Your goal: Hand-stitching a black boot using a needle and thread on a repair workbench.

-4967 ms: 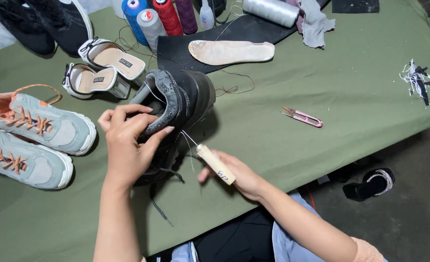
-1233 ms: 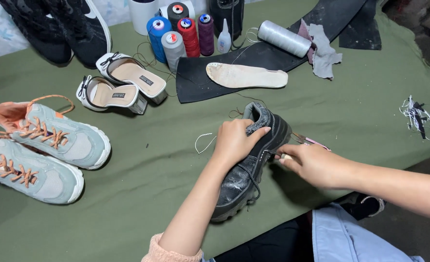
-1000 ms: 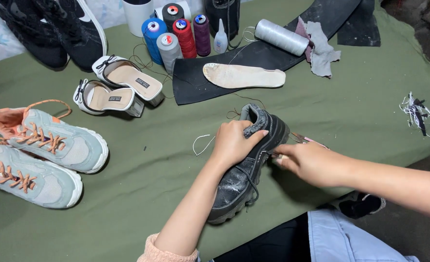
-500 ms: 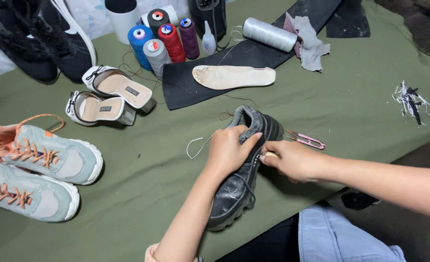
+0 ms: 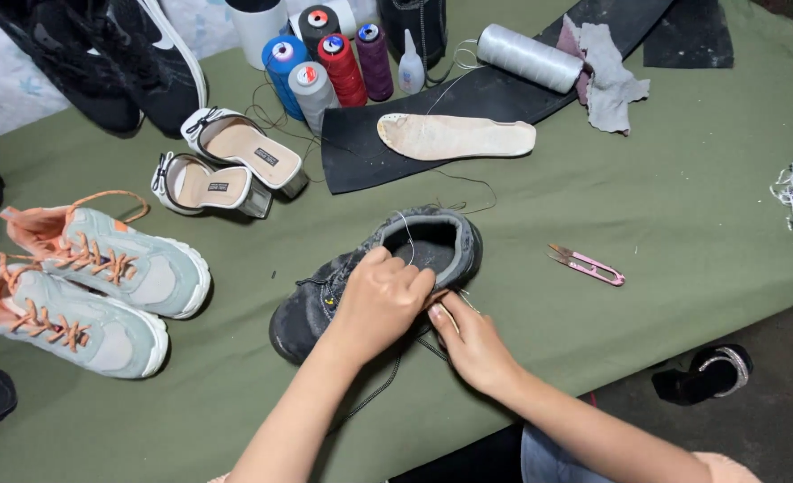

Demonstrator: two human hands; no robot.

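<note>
Two bare hands meet at a dark grey shoe [image 5: 432, 246] lying near the middle of a green cloth-covered table [image 5: 683, 206], its opening facing up and its toe toward the person's left. Left hand [image 5: 380, 304]: fingers curled and clamped over the side and laces of the shoe, pressing it to the cloth. Right hand [image 5: 472, 344]: fingers drawn together in a pinch at the near edge of the shoe, just beside the left fingertips; what they pinch is too small to tell. Thin thread [image 5: 468, 183] trails from the shoe's collar across the cloth toward the far side.

Small pink thread snips [image 5: 589, 266] lie on the cloth to the right of the shoe, apart from both hands. Beyond the shoe, a pale insole [image 5: 455, 136] rests on a sheet of black rubber [image 5: 352, 152]. Spools of thread [image 5: 325, 58] in blue, grey, red and purple stand upright behind it, with a small glue bottle [image 5: 412, 67] beside them and a large grey spool [image 5: 529, 56] lying on its side next to a grey rag [image 5: 607, 76]. At left: a pair of white heeled sandals [image 5: 227, 161], a pair of pale green sneakers with orange laces [image 5: 101, 286], and black sneakers [image 5: 110, 54] at the far corner.
</note>
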